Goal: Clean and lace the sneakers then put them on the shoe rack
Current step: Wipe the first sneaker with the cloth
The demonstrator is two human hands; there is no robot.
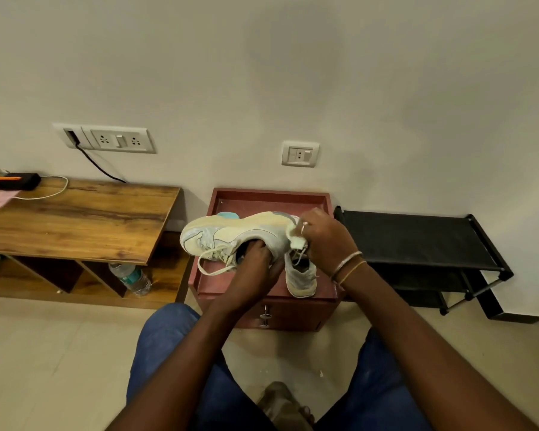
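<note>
Cleaning stage: left hand grips the raised sneaker at its opening; right hand pinches a pale cloth against its end. Second sneaker lies on the red cabinet; a lace hangs loose, and neither sneaker is on the shoe rack yet

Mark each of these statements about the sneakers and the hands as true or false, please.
1. The left hand grips the held sneaker with its fingers in the opening. True.
2. The second sneaker stands on the shoe rack. False: it lies on top of the red-brown cabinet.
3. A water bottle is below the top of the wooden table. True.
4. The lace of the held sneaker is tied tight. False: it hangs in a loose loop.
5. The right hand is away from the held sneaker. False: it pinches what looks like a pale cloth at the sneaker's end.
</note>
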